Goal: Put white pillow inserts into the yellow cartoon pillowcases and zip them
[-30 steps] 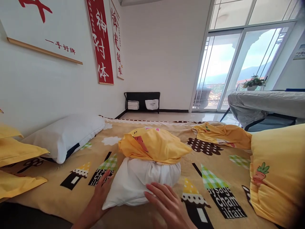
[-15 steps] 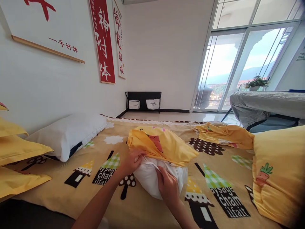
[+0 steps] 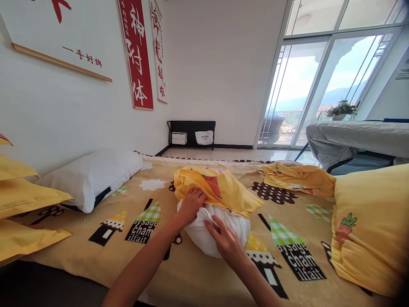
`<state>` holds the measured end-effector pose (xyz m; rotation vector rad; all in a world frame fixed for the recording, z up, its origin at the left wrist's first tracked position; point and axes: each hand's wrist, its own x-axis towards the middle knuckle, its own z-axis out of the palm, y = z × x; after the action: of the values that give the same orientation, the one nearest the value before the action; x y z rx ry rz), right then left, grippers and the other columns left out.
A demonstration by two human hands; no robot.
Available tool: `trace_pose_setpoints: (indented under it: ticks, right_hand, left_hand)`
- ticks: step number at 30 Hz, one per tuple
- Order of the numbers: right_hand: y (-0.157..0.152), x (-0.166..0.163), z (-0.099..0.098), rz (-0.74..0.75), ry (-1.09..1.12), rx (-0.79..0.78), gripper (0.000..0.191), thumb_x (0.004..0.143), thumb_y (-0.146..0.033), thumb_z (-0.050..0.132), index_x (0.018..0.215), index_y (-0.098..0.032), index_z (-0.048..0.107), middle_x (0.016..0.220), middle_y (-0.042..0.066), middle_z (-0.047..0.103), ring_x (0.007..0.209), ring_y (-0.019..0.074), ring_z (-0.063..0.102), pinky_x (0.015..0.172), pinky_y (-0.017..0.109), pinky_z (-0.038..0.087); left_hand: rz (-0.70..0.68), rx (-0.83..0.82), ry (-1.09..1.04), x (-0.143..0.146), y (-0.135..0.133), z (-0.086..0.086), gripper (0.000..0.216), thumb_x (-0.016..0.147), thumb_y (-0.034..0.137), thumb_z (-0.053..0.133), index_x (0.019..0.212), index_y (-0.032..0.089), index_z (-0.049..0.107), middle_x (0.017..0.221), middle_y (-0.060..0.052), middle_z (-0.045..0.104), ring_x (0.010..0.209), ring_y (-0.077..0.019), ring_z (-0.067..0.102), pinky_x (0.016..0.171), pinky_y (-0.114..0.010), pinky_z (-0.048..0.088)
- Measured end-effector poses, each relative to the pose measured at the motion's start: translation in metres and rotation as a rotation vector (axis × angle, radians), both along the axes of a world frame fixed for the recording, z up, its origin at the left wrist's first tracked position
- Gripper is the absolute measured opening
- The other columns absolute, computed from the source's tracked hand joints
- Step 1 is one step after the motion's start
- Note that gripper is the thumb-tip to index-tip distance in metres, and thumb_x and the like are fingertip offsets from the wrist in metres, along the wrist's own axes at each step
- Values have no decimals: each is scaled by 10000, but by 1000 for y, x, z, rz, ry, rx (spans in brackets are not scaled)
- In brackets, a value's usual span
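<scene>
A plump white cushion (image 3: pixel 204 246) lies in front of me in the middle of a tan, picture-printed bedspread (image 3: pixel 179 279), its far part covered by a crumpled yellow cover (image 3: pixel 238 194) with a carrot print. My left hand (image 3: pixel 191 209) rests at the near edge of the yellow cloth, fingers close together and curled over it; their tips sink into the folds, so I cannot tell whether they pinch. My right hand (image 3: pixel 226 239) lies against the cushion, thumb and forefinger slightly apart beside a raised white fold (whether they grip it, I cannot tell either). I judge the cushion light, soft and springy, nothing that would break, and the cover thin, limp and perhaps a little slippery. The best hold is likely the cover's near hem for one hand and a bunched corner of the cushion for the other. A yellow pillow (image 3: pixel 372 221) stands to my right; a white pillow (image 3: pixel 96 175) lies to my left.
</scene>
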<state>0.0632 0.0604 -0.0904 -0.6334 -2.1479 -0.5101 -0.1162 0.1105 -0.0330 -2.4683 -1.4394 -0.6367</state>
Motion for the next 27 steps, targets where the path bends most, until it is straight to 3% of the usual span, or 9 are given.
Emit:
trace_pose_setpoints:
  ticks: [3, 6, 10, 13, 16, 20, 23, 27]
  right_hand:
    - [-3, -5, 0, -88, -36, -47, 517, 915, -72, 325, 1400, -185, 465, 1120, 133, 627, 901, 213, 610, 784, 358, 538]
    - [0, -15, -4, -163, -125, -77, 579, 872, -41, 330, 1425, -181, 427, 1129, 121, 636, 832, 215, 594, 682, 345, 534]
    - [19, -29, -2, -340, -129, -79, 546, 805, 9, 365, 1298, -149, 539, 1099, 145, 637, 804, 224, 605, 517, 303, 478]
    - [37, -37, 5, -495, -50, -149, 413, 792, 37, 371, 1055, -138, 637, 939, 157, 644, 718, 217, 609, 491, 294, 460]
    - [47, -38, 6, -544, -11, -226, 303, 804, 31, 406, 884, -151, 635, 810, 133, 626, 690, 225, 610, 511, 298, 467]
    - [41, -34, -2, -474, 15, -211, 340, 805, 38, 394, 940, -170, 626, 839, 102, 639, 740, 215, 624, 598, 298, 505]
    - [15, -33, -9, -429, 63, -149, 431, 792, 37, 356, 1056, -180, 619, 916, 99, 661, 800, 210, 629, 655, 300, 524]
    - [-39, -41, -24, -328, 108, -46, 491, 782, -1, 371, 1201, -134, 592, 1196, 158, 617, 1125, 296, 557, 889, 430, 504]
  left_hand:
    - [15, -60, -71, 2, 5, -2, 171, 845, 72, 451, 891, 176, 579, 965, -82, 641, 914, -216, 554, 812, -331, 415]
    - [49, -116, -220, -1, 6, 5, 116, 798, 93, 470, 766, 186, 533, 803, -29, 620, 752, -169, 540, 690, -281, 394]
    - [78, -89, -373, -8, 2, 19, 118, 724, 118, 491, 659, 195, 430, 639, 29, 506, 607, -125, 444, 566, -248, 321]
    - [38, -55, -437, -9, -5, 21, 132, 725, 145, 508, 656, 199, 410, 615, 39, 476, 587, -120, 422, 568, -248, 316]
    - [25, -36, -393, -8, -13, 5, 58, 796, 192, 489, 742, 200, 470, 716, 5, 547, 667, -149, 488, 630, -262, 377]
    - [55, 80, -252, -8, -15, -36, 91, 848, 197, 447, 878, 185, 533, 919, -74, 597, 899, -226, 533, 808, -353, 432]
    - [110, 109, -214, -12, -9, -61, 117, 820, 134, 434, 817, 191, 536, 871, -81, 605, 875, -235, 544, 804, -365, 436]
    - [128, 88, -229, -17, 0, -69, 164, 758, 65, 430, 713, 198, 514, 766, -67, 606, 793, -211, 573, 726, -305, 426]
